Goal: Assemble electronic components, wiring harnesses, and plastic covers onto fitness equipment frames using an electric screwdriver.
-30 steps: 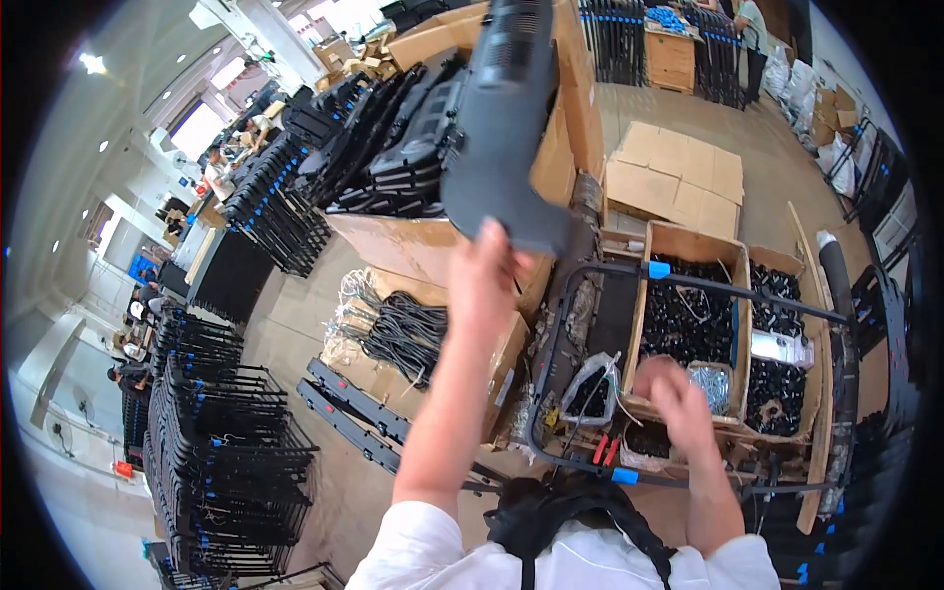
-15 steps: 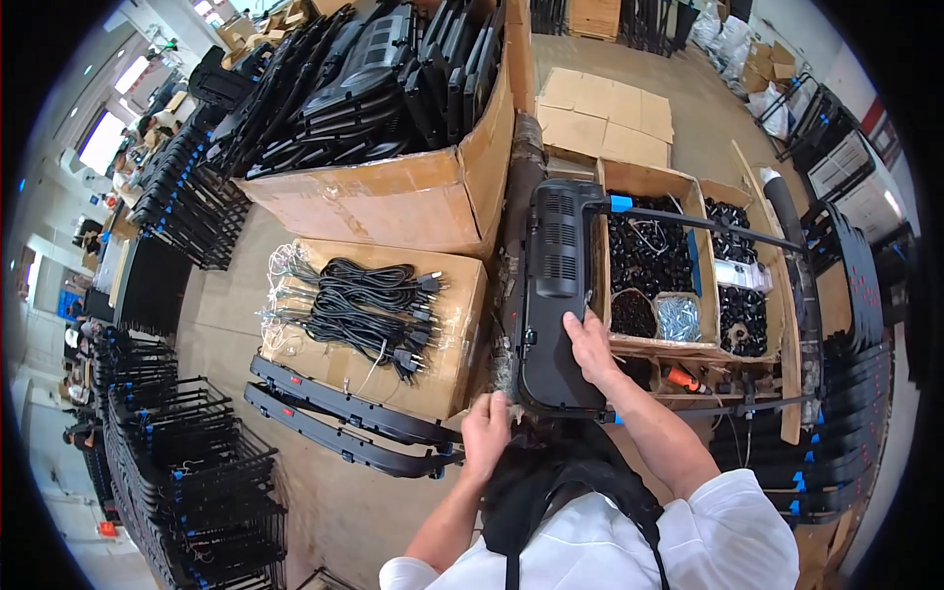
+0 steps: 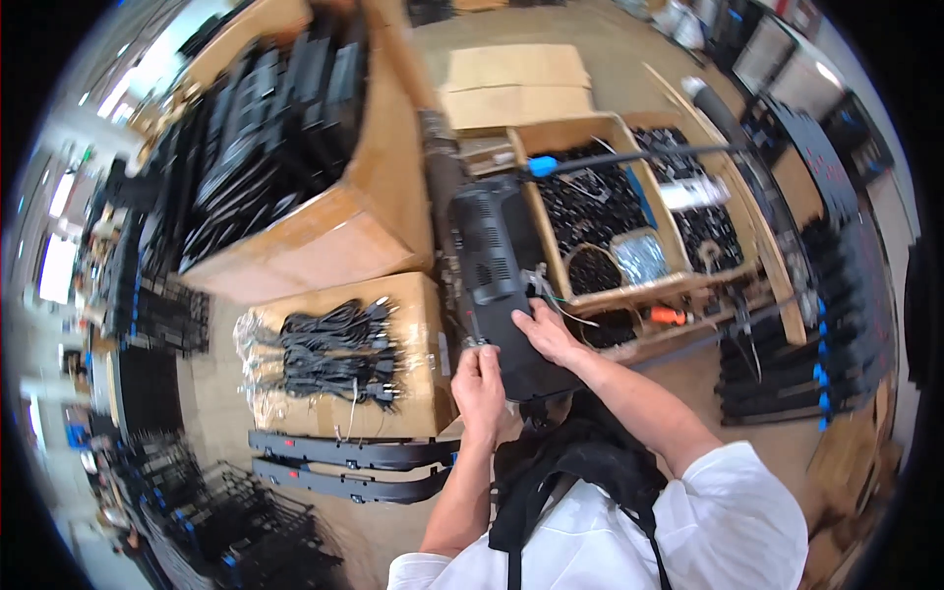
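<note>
A long black plastic cover [image 3: 492,256] with slotted vents lies lengthwise before me on a black frame. My left hand [image 3: 479,383] is at its left edge, fingers pinched together; what they hold, if anything, is too small to make out. Flat on the cover's near half rests my right hand [image 3: 551,334], its fingers stretched out and apart. Beside its fingertips are thin wires [image 3: 565,303] and a small metallic piece, blurred.
To the right, a wooden bin [image 3: 678,258] holds black small parts and a bag of screws [image 3: 639,258]. Power cords [image 3: 339,344] lie on a carton at left, with curved black strips [image 3: 354,450] near it. Behind stands a large carton [image 3: 324,241] of black panels.
The view has turned, shifting the cover leftward in the picture. My left hand has gone from the cover's near corner up along its left edge. Wires now show beside my right hand.
</note>
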The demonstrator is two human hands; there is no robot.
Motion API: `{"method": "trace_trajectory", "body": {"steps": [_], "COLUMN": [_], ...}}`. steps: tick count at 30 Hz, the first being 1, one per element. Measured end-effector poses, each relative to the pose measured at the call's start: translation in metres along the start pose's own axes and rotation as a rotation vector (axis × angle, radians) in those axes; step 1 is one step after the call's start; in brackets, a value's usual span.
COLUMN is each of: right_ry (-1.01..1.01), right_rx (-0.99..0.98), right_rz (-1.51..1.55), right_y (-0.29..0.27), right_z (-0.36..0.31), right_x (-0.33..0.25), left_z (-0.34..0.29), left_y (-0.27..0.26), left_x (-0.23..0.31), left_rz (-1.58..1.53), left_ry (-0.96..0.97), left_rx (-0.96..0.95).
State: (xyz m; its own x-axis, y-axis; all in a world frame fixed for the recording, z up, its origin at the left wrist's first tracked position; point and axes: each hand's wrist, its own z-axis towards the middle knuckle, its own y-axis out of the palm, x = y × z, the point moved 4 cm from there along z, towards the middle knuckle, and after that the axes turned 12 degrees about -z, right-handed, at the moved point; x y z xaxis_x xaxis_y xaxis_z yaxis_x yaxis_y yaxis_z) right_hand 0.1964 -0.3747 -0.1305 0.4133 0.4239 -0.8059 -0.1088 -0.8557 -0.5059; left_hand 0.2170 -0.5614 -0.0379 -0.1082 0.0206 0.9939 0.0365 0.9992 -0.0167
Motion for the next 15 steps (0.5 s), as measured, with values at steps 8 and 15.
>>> {"method": "trace_trajectory", "body": {"steps": [8, 15], "right_ry": [0.151, 0.518], "right_rx": [0.115, 0.016], "right_rz": [0.305, 0.358], "right_y": [-0.189, -0.22], "right_z": [-0.123, -0.208], "right_x": [0.073, 0.187], "left_z": [0.023, 0.038], "left_y": [0.184, 0.3], "left_x": [-0.009, -0.201], "left_rz": [0.372, 0.972], "left_ry": [0.308, 0.285], "left_rx": [-0.747, -1.557]}}
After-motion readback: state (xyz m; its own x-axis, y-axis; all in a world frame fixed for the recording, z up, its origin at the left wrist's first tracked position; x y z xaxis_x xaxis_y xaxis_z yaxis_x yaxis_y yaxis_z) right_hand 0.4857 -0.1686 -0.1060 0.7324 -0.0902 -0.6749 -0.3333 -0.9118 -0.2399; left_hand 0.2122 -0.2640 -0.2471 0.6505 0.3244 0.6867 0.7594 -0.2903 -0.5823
